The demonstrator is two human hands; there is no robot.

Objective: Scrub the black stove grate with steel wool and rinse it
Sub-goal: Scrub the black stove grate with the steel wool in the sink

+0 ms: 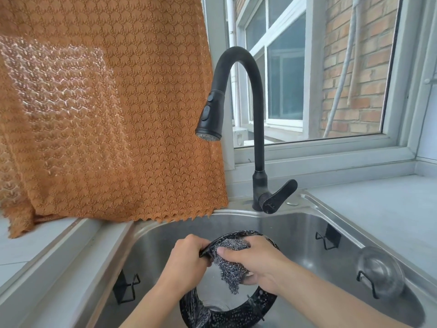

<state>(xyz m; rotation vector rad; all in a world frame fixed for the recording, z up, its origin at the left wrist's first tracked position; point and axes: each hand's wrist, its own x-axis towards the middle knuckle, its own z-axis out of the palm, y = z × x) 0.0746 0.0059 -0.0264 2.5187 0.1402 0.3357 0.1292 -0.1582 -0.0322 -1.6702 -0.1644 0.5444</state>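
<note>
The black stove grate (227,316), a round ring wet with soapy specks, stands tilted inside the steel sink (295,230). My left hand (186,263) grips its upper left rim. My right hand (257,259) holds a grey wad of steel wool (233,268) pressed against the upper part of the ring. The wool hangs down through the ring's opening. Both forearms come in from the bottom edge and hide part of the ring.
A black gooseneck faucet (257,143) rises behind the sink, its spray head (209,129) above the basin with no water running; its lever (279,197) points right. An orange lace curtain (106,114) hangs at left. Black wire hooks (327,237) cling to the sink walls. Grey counter (378,209) lies right.
</note>
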